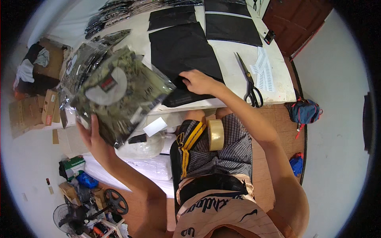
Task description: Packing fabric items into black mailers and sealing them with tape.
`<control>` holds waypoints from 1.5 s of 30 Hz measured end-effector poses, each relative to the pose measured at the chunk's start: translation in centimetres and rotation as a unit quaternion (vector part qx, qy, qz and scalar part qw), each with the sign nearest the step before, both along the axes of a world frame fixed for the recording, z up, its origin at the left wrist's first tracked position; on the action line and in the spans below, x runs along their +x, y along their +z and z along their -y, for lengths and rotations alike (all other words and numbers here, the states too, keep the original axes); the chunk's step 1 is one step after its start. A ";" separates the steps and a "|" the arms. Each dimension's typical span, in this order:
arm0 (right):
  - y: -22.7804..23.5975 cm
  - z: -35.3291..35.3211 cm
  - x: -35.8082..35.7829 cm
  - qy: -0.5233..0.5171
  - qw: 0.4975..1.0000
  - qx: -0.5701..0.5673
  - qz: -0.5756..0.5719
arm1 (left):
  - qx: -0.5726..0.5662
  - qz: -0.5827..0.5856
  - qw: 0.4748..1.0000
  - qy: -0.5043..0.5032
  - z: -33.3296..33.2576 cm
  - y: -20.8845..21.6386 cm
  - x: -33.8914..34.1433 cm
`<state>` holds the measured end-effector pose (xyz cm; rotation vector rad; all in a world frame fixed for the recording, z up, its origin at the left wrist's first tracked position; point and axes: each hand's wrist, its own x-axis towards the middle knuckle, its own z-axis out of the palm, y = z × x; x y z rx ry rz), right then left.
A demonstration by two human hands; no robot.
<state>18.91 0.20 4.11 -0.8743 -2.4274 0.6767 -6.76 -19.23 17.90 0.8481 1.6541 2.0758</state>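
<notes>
My left hand (94, 137) grips the lower edge of a folded camouflage shirt (133, 85) in a clear plastic bag, with a pale round neck area showing. The shirt is held up and tilted over the table's left part. My right hand (199, 82) rests over a long black bag (178, 51) that lies flat near the table's front edge. Its fingers are curled and seem to pinch the bag's upper layer; the fingertips are partly hidden. Beneath and behind the held shirt, more bagged camouflage shirts (85, 55) lie in a pile.
Black scissors (249, 81) and white label strips (262, 71) lie on the white table (226, 57), right of my hand. Other black bags (232, 29) are spread farther back. A roll of clear tape (216, 135) sits on my lap. Cardboard boxes (27, 115) stand at left.
</notes>
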 end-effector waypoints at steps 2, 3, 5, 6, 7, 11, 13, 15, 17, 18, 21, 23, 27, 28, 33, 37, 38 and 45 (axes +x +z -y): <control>0.7 -0.5 0.0 -0.001 1.000 -0.017 0.023 | -0.018 0.085 0.996 0.018 2.3 -2.8 0.1; 1.2 -0.6 -0.1 0.004 0.999 -0.036 0.015 | -0.028 0.108 0.994 -0.001 3.2 -4.0 0.4; 1.9 -0.8 -0.3 0.023 0.998 -0.053 0.006 | -0.062 0.149 0.987 -0.023 4.1 -6.4 1.7; 1.7 -1.0 -0.2 0.025 0.998 -0.053 0.009 | -0.050 0.180 0.979 -0.083 4.2 -7.1 2.7; 1.5 -1.2 -0.1 0.026 0.997 -0.069 0.014 | -0.077 0.191 0.974 -0.096 4.0 -7.7 3.5; 1.7 -0.2 -0.2 0.018 0.998 -0.057 0.003 | -0.084 0.234 0.951 -0.182 2.3 -10.1 5.1; 1.2 -0.7 -0.4 0.023 0.998 -0.063 -0.005 | -0.063 0.254 0.950 -0.173 1.9 -11.5 5.4; 0.5 -0.6 -0.1 0.025 0.998 -0.057 -0.028 | -0.066 0.314 0.941 -0.108 1.7 -10.5 7.3; 0.3 -0.9 0.4 0.022 0.998 -0.053 -0.018 | -0.043 0.330 0.936 -0.112 1.7 -11.5 7.4; 0.2 -0.8 0.5 0.023 0.999 -0.048 -0.009 | -0.017 0.346 0.932 -0.111 1.8 -12.0 7.4; -0.2 0.4 1.3 -0.002 0.999 -0.032 -0.043 | -0.004 0.414 0.907 -0.080 2.1 -13.3 8.3; -0.5 1.6 1.9 -0.012 0.998 -0.054 -0.022 | 0.005 0.425 0.900 -0.101 2.9 -15.7 8.1; -1.2 4.3 4.4 -0.043 0.998 -0.053 0.009 | -0.004 0.489 0.859 -0.151 3.5 -16.3 9.1; -1.5 5.1 5.0 -0.057 0.998 -0.015 0.012 | -0.005 0.540 0.822 -0.182 3.5 -15.8 9.2; -2.0 7.9 6.6 -0.096 0.990 0.047 0.094 | -0.070 0.536 0.815 -0.209 3.0 -16.3 9.4; -2.1 8.9 6.8 -0.138 0.986 0.068 0.062 | -0.017 0.537 0.818 -0.203 2.6 -18.2 10.4; -2.1 9.1 6.7 -0.141 0.986 0.073 0.055 | 0.013 0.534 0.819 -0.210 2.4 -18.4 10.8; -2.8 9.9 6.3 -0.162 0.984 0.071 0.027 | 0.032 0.486 0.839 -0.243 0.7 -16.6 14.4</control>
